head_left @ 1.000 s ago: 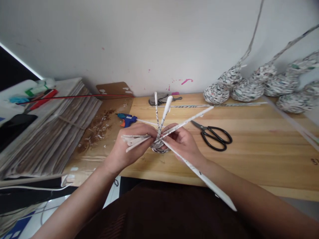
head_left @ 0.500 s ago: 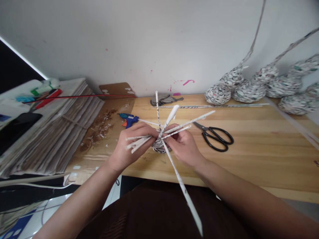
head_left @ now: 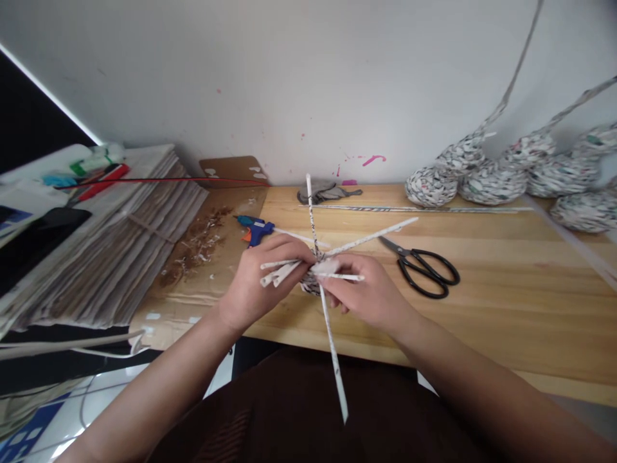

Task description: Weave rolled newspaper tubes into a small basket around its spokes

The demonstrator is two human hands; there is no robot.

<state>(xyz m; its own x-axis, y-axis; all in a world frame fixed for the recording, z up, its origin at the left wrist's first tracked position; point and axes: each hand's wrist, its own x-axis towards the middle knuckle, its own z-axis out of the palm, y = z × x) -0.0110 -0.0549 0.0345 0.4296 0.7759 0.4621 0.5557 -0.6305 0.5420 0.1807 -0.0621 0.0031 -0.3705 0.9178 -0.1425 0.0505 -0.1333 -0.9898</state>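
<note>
Between my hands is a small woven piece of rolled newspaper (head_left: pixel 309 285), mostly covered by fingers. Rolled paper tubes stick out from it: one upright tube (head_left: pixel 311 212), one slanting right (head_left: pixel 376 236), and one pointing down toward my lap (head_left: pixel 333 354). My left hand (head_left: pixel 270 270) is closed on the woven piece's left side, with several short tube ends (head_left: pixel 279 273) poking out across its fingers. My right hand (head_left: pixel 359 286) pinches a paper tube (head_left: pixel 344 277) at the right side; its tip is blurred near the weave.
Black-handled scissors (head_left: pixel 427 270) lie to the right. A blue glue gun (head_left: pixel 258 231) is behind my left hand. Long paper tubes (head_left: pixel 414 209) and a grey cloth (head_left: pixel 325 191) lie near the wall. Woven paper gourd shapes (head_left: pixel 431 186) stand back right; a newspaper stack (head_left: pixel 120 257) fills the left.
My right hand has folded a thick white tube that stood slanting up down toward the weave. The tube toward my lap has swung left. The view has shifted slightly.
</note>
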